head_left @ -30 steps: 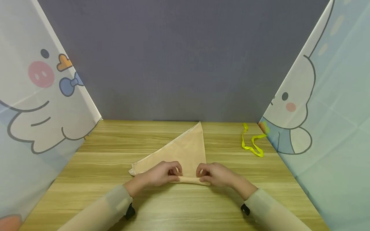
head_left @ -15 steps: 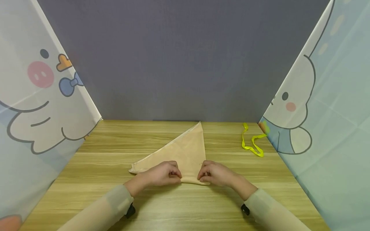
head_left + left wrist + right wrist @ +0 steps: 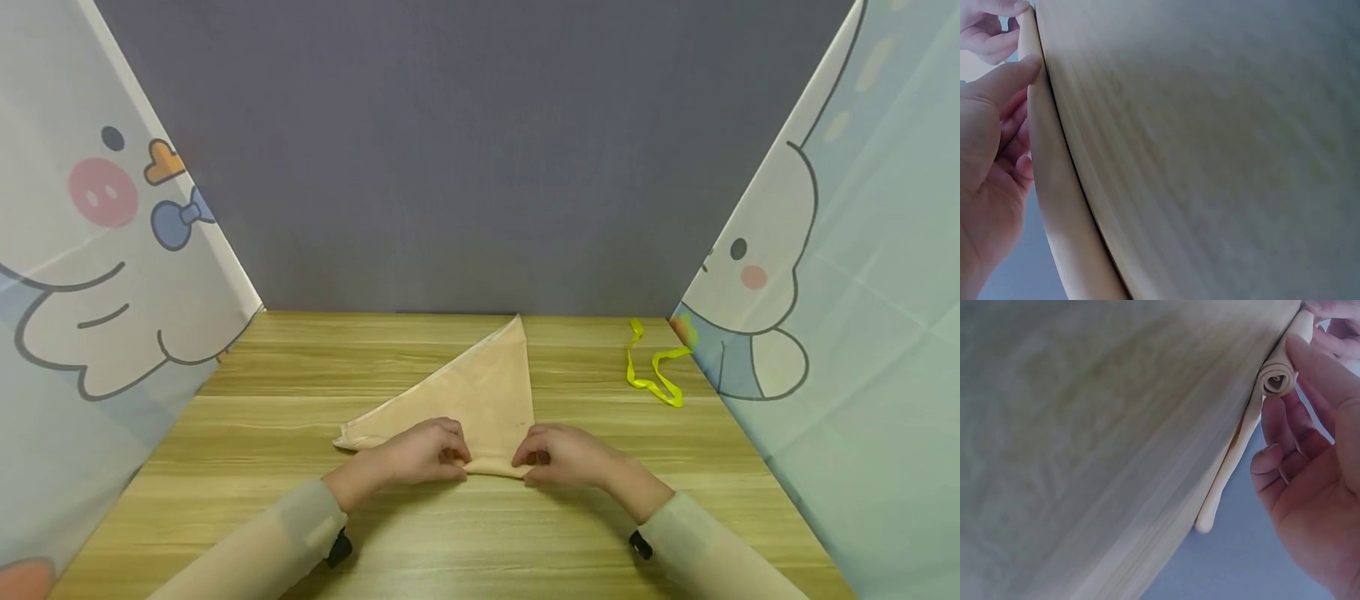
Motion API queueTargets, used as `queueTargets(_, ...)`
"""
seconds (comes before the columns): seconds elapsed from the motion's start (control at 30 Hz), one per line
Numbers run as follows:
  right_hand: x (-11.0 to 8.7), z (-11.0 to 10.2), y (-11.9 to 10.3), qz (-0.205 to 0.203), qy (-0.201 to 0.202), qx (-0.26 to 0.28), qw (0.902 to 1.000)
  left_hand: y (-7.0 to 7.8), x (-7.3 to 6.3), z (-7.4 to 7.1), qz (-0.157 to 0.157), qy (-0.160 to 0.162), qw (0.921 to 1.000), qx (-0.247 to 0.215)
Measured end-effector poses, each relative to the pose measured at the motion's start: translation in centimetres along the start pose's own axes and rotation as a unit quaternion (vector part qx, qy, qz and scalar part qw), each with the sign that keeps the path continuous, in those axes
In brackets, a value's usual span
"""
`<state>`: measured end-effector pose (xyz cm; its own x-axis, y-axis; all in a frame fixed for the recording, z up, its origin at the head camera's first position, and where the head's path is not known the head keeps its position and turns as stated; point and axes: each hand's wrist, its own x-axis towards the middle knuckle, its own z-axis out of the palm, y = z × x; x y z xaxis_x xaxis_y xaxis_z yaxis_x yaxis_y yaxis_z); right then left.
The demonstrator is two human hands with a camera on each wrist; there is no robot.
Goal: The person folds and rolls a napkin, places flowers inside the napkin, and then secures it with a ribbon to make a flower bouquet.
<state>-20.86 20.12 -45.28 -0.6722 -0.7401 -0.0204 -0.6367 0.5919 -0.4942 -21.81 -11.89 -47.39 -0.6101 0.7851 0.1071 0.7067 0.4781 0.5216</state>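
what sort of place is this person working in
Probably a small indoor booth or partitioned workspace, though no wider room shows: a wood-grain table is closed in by a grey panel behind and cartoon-printed sheets on both sides.

Inscriptions: none legible in any view. Cloth (image 3: pixel 480 392): tiny marks (image 3: pixel 522 424) near right edge, too small to read.
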Motion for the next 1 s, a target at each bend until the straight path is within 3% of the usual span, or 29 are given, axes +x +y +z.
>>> queueTargets(0.27,0.4,-0.3,0.6,-0.010,0.010,-0.014,0.9998,-0.4,0.0,0.0,0.016,0.024,0.9995,0.010)
queueTargets(0.53,0.8,-0.5,1.1,0.013,0.014,0.009,0.9998,-0.8,0.1,-0.1,-0.034,0.039,0.9979,-0.039)
queueTargets(0.63,0.7,-0.5,1.3,0.010,0.017,0.032,0.9993,-0.8,0.1,-0.1,-0.028,0.041,0.9976,-0.048)
queueTargets(0.83,0.7,-0.4,1.6,0.015,0.016,0.037,0.9991,-0.7,0.2,-0.1,-0.014,0.036,0.9992,-0.007)
queueTargets(1.0,0.8,-0.3,1.5,0.004,0.025,-0.018,0.9995,-0.5,0.1,0.0,-0.016,0.036,0.9974,0.060)
